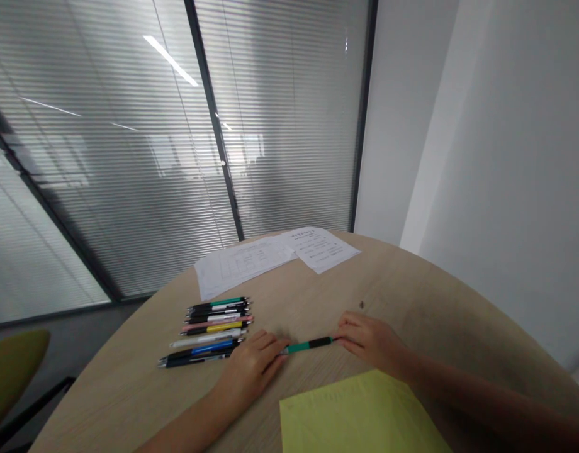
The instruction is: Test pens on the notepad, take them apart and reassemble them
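A green pen (299,347) with a black grip lies level between my two hands, low over the table or on it. The fingers of my left hand (254,365) are closed on its clicker end. At the other end, my right hand (372,340) pinches the pen's tip. Just left of my left hand, several pens lie side by side in a column, among them a yellow pen (218,328), a white pen (205,340) and a blue pen (209,347). My left hand partly covers the ends of the nearest dark pens.
A yellow sheet or envelope (355,415) lies in front of me on the round wooden table (412,283). Printed white papers (325,251) rest at the far edge. A small dark speck (362,304) is beyond my right hand. A yellow-green chair (16,371) stands at left.
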Demonstrator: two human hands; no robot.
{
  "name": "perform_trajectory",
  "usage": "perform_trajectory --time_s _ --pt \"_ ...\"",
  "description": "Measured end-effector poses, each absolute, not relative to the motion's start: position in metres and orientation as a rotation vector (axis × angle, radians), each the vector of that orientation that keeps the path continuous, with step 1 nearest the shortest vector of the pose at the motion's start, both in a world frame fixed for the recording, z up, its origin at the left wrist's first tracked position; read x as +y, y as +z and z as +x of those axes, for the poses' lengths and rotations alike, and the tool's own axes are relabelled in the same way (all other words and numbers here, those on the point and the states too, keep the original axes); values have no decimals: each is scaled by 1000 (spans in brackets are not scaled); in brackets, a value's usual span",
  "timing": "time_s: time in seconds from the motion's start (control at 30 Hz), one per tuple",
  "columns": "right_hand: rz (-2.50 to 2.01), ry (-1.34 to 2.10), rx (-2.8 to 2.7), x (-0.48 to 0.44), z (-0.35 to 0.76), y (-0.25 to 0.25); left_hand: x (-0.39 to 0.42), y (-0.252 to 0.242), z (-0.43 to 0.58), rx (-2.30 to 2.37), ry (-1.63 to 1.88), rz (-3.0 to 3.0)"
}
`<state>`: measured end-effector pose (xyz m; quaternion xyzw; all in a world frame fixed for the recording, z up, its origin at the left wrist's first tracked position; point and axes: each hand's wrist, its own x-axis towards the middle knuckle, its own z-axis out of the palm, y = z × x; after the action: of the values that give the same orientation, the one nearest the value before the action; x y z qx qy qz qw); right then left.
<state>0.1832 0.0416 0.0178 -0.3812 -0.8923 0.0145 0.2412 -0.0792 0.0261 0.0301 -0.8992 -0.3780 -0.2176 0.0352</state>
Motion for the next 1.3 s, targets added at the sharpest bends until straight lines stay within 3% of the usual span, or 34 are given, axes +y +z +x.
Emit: perform_trajectory --time_s 0.6,1.3 --pt "-1389 -89 -2264 88 239 27 43 41 -104 -1122 -499 -2464" --pt "-1332 -277 -2323 82 229 13 39 50 -102 -905 -572 -2344"
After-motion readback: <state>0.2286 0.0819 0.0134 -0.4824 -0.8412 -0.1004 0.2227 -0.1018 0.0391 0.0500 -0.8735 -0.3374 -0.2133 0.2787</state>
